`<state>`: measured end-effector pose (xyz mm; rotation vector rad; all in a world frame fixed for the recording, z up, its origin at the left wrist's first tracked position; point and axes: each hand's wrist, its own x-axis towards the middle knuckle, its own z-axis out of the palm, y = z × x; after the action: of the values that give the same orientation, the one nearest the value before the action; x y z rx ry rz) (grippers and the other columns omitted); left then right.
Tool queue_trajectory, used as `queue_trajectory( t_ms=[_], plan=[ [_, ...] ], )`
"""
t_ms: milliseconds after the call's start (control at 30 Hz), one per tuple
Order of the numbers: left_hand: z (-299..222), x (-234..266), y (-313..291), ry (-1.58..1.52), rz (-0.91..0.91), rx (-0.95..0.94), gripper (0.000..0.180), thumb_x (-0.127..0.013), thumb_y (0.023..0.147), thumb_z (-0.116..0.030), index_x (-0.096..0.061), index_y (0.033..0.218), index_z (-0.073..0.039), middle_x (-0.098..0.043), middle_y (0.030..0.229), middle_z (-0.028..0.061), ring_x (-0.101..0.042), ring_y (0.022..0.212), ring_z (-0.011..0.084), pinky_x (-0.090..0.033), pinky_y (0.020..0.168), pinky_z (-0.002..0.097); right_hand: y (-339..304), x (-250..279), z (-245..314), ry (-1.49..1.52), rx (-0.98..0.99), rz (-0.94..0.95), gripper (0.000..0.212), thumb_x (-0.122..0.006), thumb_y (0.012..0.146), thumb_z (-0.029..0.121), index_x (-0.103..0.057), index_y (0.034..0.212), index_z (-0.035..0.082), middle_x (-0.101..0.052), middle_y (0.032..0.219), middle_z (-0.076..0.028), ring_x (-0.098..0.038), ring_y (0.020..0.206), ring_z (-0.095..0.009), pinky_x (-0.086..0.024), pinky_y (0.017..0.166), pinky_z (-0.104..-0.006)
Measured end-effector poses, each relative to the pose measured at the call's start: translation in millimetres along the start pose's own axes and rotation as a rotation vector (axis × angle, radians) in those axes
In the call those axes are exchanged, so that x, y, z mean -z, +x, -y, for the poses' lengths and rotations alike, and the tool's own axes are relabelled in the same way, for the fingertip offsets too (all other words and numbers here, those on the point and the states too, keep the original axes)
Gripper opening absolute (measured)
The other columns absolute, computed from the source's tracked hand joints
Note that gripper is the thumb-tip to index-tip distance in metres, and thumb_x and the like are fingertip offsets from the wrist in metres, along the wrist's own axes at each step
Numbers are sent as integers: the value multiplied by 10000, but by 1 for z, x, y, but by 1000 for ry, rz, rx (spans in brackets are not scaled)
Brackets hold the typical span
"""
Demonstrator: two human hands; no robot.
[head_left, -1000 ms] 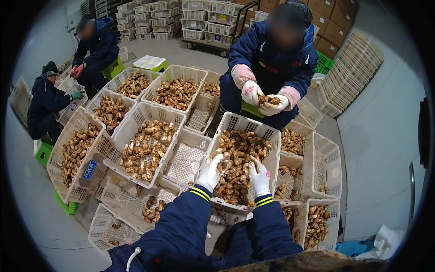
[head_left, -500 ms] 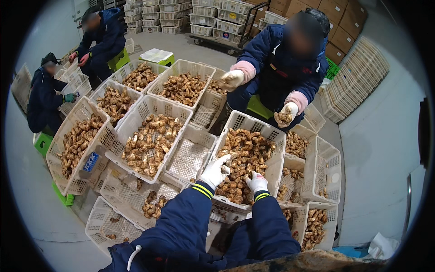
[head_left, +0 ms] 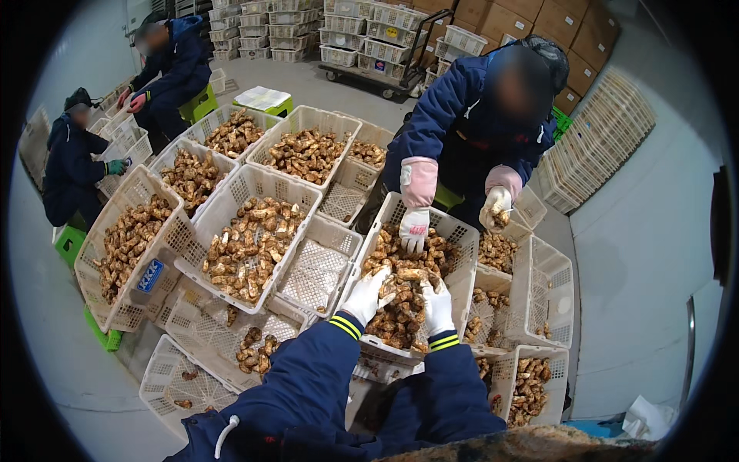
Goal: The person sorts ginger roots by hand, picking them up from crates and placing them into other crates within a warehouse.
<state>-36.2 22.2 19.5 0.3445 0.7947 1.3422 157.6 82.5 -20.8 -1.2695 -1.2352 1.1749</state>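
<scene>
Compared with half a second ago, the co-worker's right hand has come down from above the crate onto the mushrooms at its 12 o'clock, so three gloved hands now share one pile and the sorting space looks tighter. The wearer's left hand sits at the crate's 9 o'clock, half curled with thumb apart, and the right hand at 5 o'clock has its fingers bent over the pile, though I can't tell whether either actually grips a mushroom.
</scene>
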Motion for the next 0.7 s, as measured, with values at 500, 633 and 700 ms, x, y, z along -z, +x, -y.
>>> queue_trajectory(
  t_ms=[500,633,700],
  plan=[
    [-7,-9,-11,123,59,-9,289,-567,941,-164,-594,1191,-21,-654,1053,42,-621,911,122,-515,773,255,-48,-27,71,-801,570,203,420,-659,833,78,-581,1240,11,-653,1123,-175,-637,1007,-300,-490,912,-358],
    [-11,-6,-9,233,137,-182,343,-528,959,-182,-563,1232,24,-646,1129,89,-633,991,158,-516,871,279,-38,-20,42,-92,80,253,411,-591,889,24,-530,1293,-30,-658,1125,-125,-638,981,-159,-493,860,-285],
    [-17,-13,-16,119,40,-129,344,-516,962,-179,-561,1231,32,-643,1142,101,-633,1004,162,-518,877,279,-37,-21,48,83,-41,240,405,-585,908,48,-519,1299,-32,-652,1100,-104,-621,928,-124,-496,815,-264]
  ],
)
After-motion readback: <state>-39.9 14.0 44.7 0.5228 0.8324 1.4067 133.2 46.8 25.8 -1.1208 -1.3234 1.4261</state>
